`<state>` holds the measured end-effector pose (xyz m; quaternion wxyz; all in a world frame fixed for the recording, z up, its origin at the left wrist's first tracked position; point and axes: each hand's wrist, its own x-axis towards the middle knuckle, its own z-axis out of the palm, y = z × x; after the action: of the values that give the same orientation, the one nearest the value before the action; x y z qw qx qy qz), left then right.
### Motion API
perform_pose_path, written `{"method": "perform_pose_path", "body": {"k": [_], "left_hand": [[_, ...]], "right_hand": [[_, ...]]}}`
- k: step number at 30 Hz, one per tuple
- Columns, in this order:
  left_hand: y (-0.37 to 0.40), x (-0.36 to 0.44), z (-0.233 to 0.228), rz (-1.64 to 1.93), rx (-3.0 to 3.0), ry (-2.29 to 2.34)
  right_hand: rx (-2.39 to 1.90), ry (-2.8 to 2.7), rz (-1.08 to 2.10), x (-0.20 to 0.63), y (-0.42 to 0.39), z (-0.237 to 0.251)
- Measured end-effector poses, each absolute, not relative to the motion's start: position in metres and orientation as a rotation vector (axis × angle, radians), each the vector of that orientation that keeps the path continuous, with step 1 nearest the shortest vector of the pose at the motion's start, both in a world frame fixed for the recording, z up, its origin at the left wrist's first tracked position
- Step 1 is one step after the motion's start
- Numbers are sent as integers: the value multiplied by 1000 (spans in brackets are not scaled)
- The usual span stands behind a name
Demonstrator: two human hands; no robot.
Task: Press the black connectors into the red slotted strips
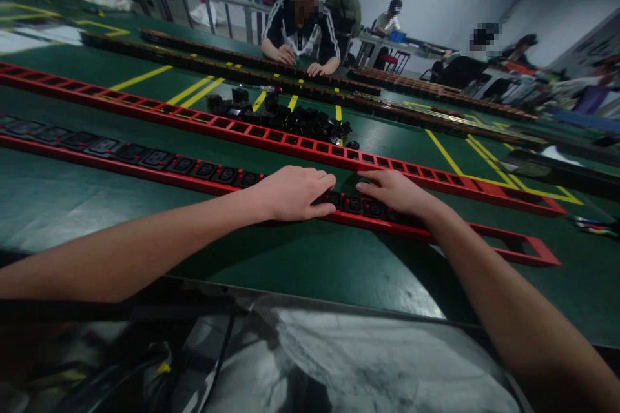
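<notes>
- So, our left hand [301, 195] lies over the near red frame [378, 224], thumb and fingers spread across it; can't tell if clamped.
- Our right hand [398, 192] is just beside, apart from the left, fingertips by the frame's far edge; grip can't be told.
- Black sockets [355, 204] fill the frame between our hands and out past the left.
- Second red frame [484, 190], slots open: just beyond both hands.
- Black parts [310, 122] heaped past that.
- We've got a co-worker [303, 39] across the green table [310, 264].

Near red rail [368, 221] cut off left; wires [597, 226] blurred
</notes>
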<state>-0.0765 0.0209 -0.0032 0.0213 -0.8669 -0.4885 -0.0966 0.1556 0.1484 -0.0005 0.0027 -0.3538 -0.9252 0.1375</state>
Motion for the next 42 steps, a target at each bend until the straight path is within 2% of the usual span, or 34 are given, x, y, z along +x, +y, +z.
{"method": "perform_pose_path", "body": {"k": [22, 42], "left_hand": [[20, -74, -2, -275, -2699, -1538], [20, -75, -3, -293, -2713, -1542]], "right_hand": [[-1222, -2893, 270, 149, 139, 6], [-1226, -2888, 321, 151, 139, 5]]}}
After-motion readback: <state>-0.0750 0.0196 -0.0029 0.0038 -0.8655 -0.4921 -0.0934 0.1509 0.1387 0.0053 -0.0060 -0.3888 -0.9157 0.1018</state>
